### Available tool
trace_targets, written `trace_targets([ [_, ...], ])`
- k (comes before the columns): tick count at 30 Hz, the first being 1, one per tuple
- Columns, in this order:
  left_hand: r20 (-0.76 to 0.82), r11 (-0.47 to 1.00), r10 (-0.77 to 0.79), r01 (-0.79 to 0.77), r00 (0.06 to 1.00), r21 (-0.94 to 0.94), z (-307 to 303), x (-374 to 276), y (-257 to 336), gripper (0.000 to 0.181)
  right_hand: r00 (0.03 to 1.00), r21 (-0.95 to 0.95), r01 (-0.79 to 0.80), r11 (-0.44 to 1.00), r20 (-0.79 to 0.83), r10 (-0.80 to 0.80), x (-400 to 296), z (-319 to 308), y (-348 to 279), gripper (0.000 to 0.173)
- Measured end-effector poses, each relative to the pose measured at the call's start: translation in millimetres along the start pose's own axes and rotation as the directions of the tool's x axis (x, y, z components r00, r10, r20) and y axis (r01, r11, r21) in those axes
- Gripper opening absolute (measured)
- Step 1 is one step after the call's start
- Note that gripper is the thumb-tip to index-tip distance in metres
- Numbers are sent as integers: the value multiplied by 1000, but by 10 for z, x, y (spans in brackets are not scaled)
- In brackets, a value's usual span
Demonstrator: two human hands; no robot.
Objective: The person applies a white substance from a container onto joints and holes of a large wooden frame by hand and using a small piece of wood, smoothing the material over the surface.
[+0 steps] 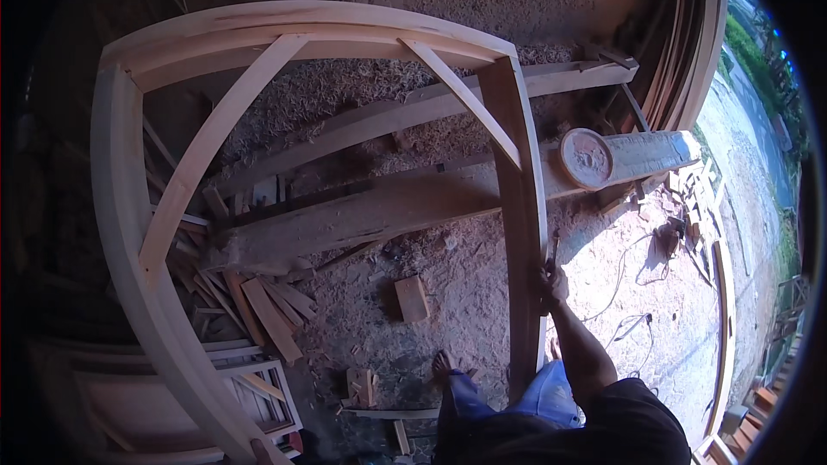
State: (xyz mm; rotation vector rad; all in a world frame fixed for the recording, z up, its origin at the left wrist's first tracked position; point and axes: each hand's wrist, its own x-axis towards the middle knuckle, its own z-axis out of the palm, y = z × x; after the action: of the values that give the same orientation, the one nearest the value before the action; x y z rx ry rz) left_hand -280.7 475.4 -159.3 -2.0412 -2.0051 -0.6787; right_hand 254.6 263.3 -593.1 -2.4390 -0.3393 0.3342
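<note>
A large wooden door or window frame (310, 19) stands up before me, spanning much of the view. Two diagonal wooden braces, a left one (216, 148) and a right one (462, 100), cross its upper corners. My right hand (554, 284) grips the outer edge of the right post (517, 226). A slim object, too small to name, sticks up by its fingers. At the bottom edge of the view, my left hand (260, 452) is on the lower part of the left post (174, 349); only a few fingers show.
Behind the frame lie a long beam workbench (387, 206) and a second beam (375, 123). A round shallow dish (586, 158) sits on the bench. Offcuts (274, 316), a wood block (412, 299), shavings (362, 84) and a cable (621, 271) lie on the floor. Boards (685, 45) lean at right.
</note>
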Motion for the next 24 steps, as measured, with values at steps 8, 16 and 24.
trace_targets([
  [8, 12, 990, 107, -108, 994, 95, 356, 241, -410, 58, 996, 23, -74, 997, 47, 73, -126, 40, -209, 49],
  [16, 29, 992, 66, -62, 997, -107, 314, 214, -276, 53, 996, 100, -65, 993, 74, 58, -198, 102, -285, 50],
  [24, 92, 992, 93, -85, 991, -88, 560, 234, -272, 51, 995, 240, -69, 968, 81, 51, -79, -11, 51, 37],
])
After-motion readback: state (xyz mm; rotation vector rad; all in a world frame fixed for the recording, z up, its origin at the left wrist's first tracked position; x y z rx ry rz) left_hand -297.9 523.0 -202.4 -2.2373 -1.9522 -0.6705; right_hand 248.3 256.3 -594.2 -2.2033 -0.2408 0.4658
